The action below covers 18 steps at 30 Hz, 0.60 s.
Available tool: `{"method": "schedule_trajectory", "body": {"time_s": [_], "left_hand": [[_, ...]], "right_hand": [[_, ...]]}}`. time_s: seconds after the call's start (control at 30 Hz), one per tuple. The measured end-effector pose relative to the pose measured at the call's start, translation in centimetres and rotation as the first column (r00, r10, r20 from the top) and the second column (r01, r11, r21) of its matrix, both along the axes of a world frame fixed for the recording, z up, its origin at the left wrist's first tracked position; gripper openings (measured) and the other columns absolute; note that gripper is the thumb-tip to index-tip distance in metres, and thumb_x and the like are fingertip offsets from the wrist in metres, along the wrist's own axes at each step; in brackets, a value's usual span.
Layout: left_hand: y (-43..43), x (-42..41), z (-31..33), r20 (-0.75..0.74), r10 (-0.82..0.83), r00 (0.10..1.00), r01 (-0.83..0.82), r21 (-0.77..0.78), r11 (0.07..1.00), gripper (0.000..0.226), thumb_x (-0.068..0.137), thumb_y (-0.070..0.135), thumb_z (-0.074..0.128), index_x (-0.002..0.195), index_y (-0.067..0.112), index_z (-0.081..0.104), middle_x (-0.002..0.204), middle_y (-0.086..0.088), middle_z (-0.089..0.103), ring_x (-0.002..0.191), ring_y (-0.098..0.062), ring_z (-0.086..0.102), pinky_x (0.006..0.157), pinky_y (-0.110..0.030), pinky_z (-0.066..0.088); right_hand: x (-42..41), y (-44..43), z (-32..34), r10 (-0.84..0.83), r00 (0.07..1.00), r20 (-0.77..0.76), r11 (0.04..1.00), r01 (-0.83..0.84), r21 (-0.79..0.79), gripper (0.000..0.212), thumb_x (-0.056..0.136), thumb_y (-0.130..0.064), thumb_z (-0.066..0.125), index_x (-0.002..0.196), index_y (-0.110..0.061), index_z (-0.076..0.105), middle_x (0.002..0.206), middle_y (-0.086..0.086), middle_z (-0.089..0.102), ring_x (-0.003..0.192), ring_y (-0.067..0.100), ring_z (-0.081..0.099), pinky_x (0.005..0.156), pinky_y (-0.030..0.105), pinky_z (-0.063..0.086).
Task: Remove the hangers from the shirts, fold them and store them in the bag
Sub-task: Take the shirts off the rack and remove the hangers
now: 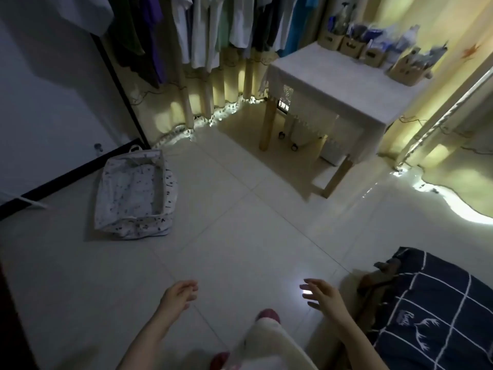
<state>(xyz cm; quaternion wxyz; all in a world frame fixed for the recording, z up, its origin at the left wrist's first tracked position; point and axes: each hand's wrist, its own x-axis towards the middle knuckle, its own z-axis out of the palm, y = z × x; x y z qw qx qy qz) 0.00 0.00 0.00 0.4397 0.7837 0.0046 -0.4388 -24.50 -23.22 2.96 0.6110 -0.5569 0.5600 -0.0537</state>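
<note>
Shirts [208, 30] are seen hanging in a row at the top of the view, well apart from both hands. Their hangers cannot be seen, because they are cut off by the top edge. The bag [168, 188] is set on the floor [240, 236] at the left, open at the top. Nothing is held. The left hand [178, 295] is loose with softly bent fingers. The right hand [322, 295] is spread with straight fingers. Both are held low over the tiles.

No shirt is in the hands, so the step in hand is judged to be fetching one. It would be done best if one shirt is picked from the end of the row and its hanger is unhooked first. Then the hanger can be slid out through the neck, so the cloth is not stretched. A flat place will be needed for folding.

The shirts look thin and floppy, in white, pale green, blue, purple and dark grey. The bag is made of soft cloth, white with little dark marks. It is boxy, with saggy walls and a loop handle. Smooth, shiny, pale tiles are seen on the floor. The table [346, 89] is covered by a pale cloth with a fringed edge.
</note>
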Motion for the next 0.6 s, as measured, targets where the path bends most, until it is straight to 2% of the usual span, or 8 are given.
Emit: {"method": "schedule_trajectory", "body": {"time_s": [0.17, 0.33, 0.53, 0.6], "left_hand": [[-6.7, 4.2, -0.2, -0.002, -0.032, 0.999, 0.032, -0.014, 0.999, 0.024, 0.099, 0.003, 0.041, 0.115, -0.002, 0.057, 0.110, -0.014, 0.061, 0.094, -0.025, 0.057, 0.069, -0.023, 0.038], [-15.7, 9.0, -0.9, 0.008, -0.047, 0.999, 0.048, -0.023, 0.999, 0.022, 0.099, 0.005, 0.042, 0.112, 0.003, 0.058, 0.112, -0.014, 0.063, 0.091, -0.024, 0.059, 0.068, -0.022, 0.038], [-26.0, 15.2, 0.2, 0.083, -0.024, 0.996, 0.025, -0.019, 0.999, 0.019, 0.097, 0.003, 0.043, 0.106, 0.005, 0.060, 0.113, -0.018, 0.065, 0.084, -0.023, 0.059, 0.067, -0.022, 0.037], [-29.2, 17.2, 0.5, 0.099, -0.006, 0.995, 0.008, -0.026, 1.000, 0.020, 0.096, 0.000, 0.043, 0.108, 0.000, 0.060, 0.114, -0.022, 0.064, 0.083, -0.023, 0.058, 0.066, -0.021, 0.035]], "right_hand": [[3.0, -5.9, -0.9, -0.019, 1.000, -0.001, 0.999, 0.019, 0.031, 0.016, 0.098, -0.007, 0.046, 0.106, -0.004, 0.060, 0.105, 0.017, 0.067, 0.094, 0.035, 0.062, 0.090, 0.044, 0.048], [7.5, -14.4, -1.8, -0.042, 0.999, 0.026, 0.998, 0.041, 0.036, 0.015, 0.097, -0.008, 0.048, 0.096, -0.010, 0.063, 0.100, 0.013, 0.070, 0.087, 0.030, 0.064, 0.077, 0.036, 0.049], [13.5, -26.4, -0.5, 0.007, 0.999, 0.033, 1.000, -0.008, 0.020, 0.015, 0.096, -0.008, 0.050, 0.100, -0.006, 0.064, 0.095, 0.012, 0.071, 0.081, 0.027, 0.064, 0.074, 0.033, 0.047], [15.9, -30.4, 0.1, 0.027, 0.999, 0.038, 1.000, -0.027, -0.002, 0.015, 0.096, -0.008, 0.050, 0.101, -0.005, 0.064, 0.094, 0.012, 0.071, 0.082, 0.028, 0.064, 0.074, 0.034, 0.047]]}}
